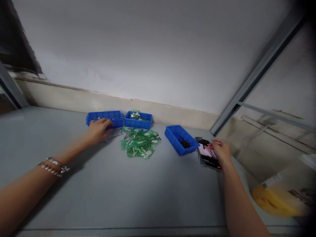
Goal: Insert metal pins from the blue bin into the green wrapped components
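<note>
My left hand [98, 130] lies palm down on small metal parts [116, 134] on the grey table [111, 191], right in front of a blue bin [105, 116]. Whether its fingers grip a part is hidden. My right hand [221, 150] rests on a phone [208, 157] lying flat near the table's right edge, fingers touching its lit screen. A heap of green plastic packets [139, 143] lies between my hands. A blue bin [180, 139] with a few dark small parts stands left of the phone.
A second blue bin [138, 119] holding packets stands by the wall at the back. A grey metal beam [256, 72] slants up at the right. A yellow-and-white bag [278, 194] lies beyond the table's right edge. I wear bracelets [54, 167] on my left wrist.
</note>
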Demonstrator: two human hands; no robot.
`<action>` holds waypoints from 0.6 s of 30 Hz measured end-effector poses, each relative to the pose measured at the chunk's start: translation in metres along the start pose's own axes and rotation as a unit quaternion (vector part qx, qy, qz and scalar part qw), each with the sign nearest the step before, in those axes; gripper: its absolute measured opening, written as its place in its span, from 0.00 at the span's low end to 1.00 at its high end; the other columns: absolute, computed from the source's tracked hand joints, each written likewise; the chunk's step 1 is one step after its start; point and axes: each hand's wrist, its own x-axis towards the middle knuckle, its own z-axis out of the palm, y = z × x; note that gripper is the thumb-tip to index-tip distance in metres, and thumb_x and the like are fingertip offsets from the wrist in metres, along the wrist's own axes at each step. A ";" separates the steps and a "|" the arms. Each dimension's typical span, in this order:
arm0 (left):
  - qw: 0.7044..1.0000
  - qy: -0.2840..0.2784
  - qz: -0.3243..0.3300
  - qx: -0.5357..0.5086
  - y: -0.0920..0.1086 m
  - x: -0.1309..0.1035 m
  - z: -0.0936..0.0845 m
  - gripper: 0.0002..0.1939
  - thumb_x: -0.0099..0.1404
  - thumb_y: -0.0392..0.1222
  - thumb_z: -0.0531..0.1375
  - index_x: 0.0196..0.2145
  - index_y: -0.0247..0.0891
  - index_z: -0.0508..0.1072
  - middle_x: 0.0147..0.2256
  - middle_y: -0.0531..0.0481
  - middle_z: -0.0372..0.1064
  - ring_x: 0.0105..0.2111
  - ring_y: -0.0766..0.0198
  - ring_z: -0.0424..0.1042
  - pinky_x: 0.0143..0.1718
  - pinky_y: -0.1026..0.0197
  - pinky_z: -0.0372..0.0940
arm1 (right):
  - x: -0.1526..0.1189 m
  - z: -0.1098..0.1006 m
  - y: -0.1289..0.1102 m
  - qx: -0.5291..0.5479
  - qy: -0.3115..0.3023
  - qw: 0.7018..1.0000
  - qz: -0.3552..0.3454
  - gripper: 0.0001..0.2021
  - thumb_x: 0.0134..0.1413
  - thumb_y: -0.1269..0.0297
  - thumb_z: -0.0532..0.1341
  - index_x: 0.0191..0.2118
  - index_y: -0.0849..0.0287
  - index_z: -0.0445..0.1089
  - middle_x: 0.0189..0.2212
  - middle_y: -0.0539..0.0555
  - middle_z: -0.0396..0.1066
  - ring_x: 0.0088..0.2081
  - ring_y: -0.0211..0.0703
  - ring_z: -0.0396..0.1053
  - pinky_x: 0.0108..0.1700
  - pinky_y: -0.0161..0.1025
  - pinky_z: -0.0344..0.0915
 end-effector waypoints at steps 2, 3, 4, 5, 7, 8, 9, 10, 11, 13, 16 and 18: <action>0.998 -0.036 0.039 -0.019 0.003 0.000 0.008 0.16 0.66 0.44 0.51 0.45 0.34 0.71 0.46 0.39 0.67 0.44 0.52 0.67 0.44 0.54 0.61 | -0.005 0.003 -0.005 0.029 -0.015 0.999 0.015 0.09 0.37 0.70 0.58 0.31 0.56 0.65 0.19 0.49 0.71 0.21 0.46 0.73 0.20 0.37 0.64; 0.997 -0.048 0.053 -0.025 0.004 -0.001 0.011 0.16 0.66 0.46 0.51 0.45 0.35 0.71 0.46 0.40 0.67 0.44 0.52 0.67 0.43 0.54 0.62 | -0.007 0.003 -0.007 0.042 -0.012 0.999 0.017 0.09 0.38 0.69 0.58 0.32 0.56 0.65 0.20 0.48 0.71 0.21 0.45 0.73 0.21 0.36 0.65; 0.996 -0.057 0.062 -0.027 0.006 -0.002 0.014 0.17 0.66 0.47 0.51 0.45 0.37 0.71 0.46 0.40 0.67 0.44 0.52 0.67 0.43 0.54 0.62 | -0.009 0.003 -0.009 0.053 -0.003 0.998 0.017 0.09 0.39 0.69 0.57 0.32 0.56 0.64 0.20 0.47 0.71 0.21 0.45 0.73 0.21 0.36 0.65; 0.995 -0.063 0.069 -0.027 0.007 -0.003 0.017 0.17 0.66 0.47 0.51 0.46 0.38 0.72 0.45 0.40 0.68 0.44 0.52 0.67 0.42 0.54 0.62 | -0.009 0.003 -0.010 0.062 0.011 0.998 0.017 0.09 0.39 0.69 0.57 0.32 0.56 0.63 0.20 0.46 0.70 0.21 0.44 0.73 0.21 0.35 0.65; 0.994 -0.069 0.083 -0.024 0.009 -0.004 0.020 0.17 0.67 0.48 0.51 0.46 0.39 0.72 0.45 0.40 0.68 0.44 0.51 0.67 0.42 0.54 0.62 | -0.010 0.000 -0.012 0.073 0.039 0.996 0.018 0.08 0.40 0.69 0.56 0.32 0.56 0.62 0.19 0.45 0.69 0.20 0.41 0.72 0.21 0.35 0.65; 0.993 -0.069 0.088 -0.024 0.009 -0.005 0.021 0.17 0.67 0.48 0.51 0.47 0.40 0.72 0.44 0.40 0.68 0.44 0.51 0.67 0.42 0.53 0.62 | -0.009 -0.001 -0.011 0.076 0.051 0.996 0.019 0.08 0.40 0.70 0.56 0.31 0.56 0.61 0.19 0.44 0.68 0.19 0.40 0.72 0.22 0.34 0.65; 0.993 -0.068 0.092 -0.026 0.010 -0.005 0.022 0.17 0.67 0.47 0.51 0.46 0.40 0.72 0.44 0.40 0.68 0.44 0.51 0.67 0.42 0.53 0.62 | -0.009 -0.002 -0.011 0.077 0.062 0.995 0.021 0.07 0.40 0.70 0.55 0.31 0.56 0.61 0.19 0.44 0.68 0.19 0.39 0.71 0.22 0.34 0.65; 0.993 -0.067 0.096 -0.029 0.010 -0.005 0.022 0.16 0.67 0.47 0.51 0.46 0.40 0.72 0.44 0.40 0.68 0.44 0.51 0.67 0.42 0.53 0.62 | -0.008 -0.003 -0.010 0.076 0.072 0.994 0.022 0.07 0.40 0.70 0.55 0.31 0.56 0.61 0.18 0.44 0.68 0.18 0.39 0.71 0.22 0.34 0.65; 0.992 -0.066 0.099 -0.033 0.009 -0.005 0.023 0.16 0.67 0.46 0.51 0.45 0.40 0.73 0.43 0.41 0.68 0.44 0.51 0.67 0.42 0.53 0.62 | -0.008 -0.003 -0.009 0.075 0.080 0.994 0.022 0.08 0.40 0.71 0.55 0.31 0.56 0.61 0.18 0.44 0.68 0.18 0.39 0.70 0.22 0.34 0.65; 0.992 -0.061 0.104 -0.038 0.009 -0.005 0.024 0.14 0.67 0.44 0.51 0.43 0.39 0.73 0.42 0.41 0.68 0.43 0.53 0.68 0.42 0.55 0.62 | -0.006 -0.003 -0.007 0.071 0.090 0.993 0.020 0.08 0.39 0.71 0.55 0.31 0.55 0.60 0.19 0.44 0.68 0.18 0.39 0.70 0.22 0.34 0.65; 0.993 -0.056 0.103 -0.034 0.008 -0.004 0.024 0.12 0.66 0.40 0.51 0.40 0.39 0.73 0.40 0.43 0.69 0.40 0.56 0.69 0.40 0.56 0.62 | -0.004 -0.004 -0.003 0.063 0.095 0.993 0.015 0.08 0.40 0.70 0.55 0.31 0.55 0.60 0.18 0.44 0.67 0.18 0.40 0.70 0.21 0.35 0.65; 0.993 -0.056 0.101 -0.029 0.009 -0.004 0.023 0.12 0.65 0.39 0.51 0.38 0.38 0.73 0.39 0.43 0.70 0.39 0.56 0.69 0.39 0.57 0.62 | -0.002 -0.004 0.000 0.054 0.093 0.994 0.008 0.07 0.40 0.70 0.55 0.30 0.54 0.59 0.18 0.44 0.67 0.18 0.40 0.70 0.21 0.35 0.65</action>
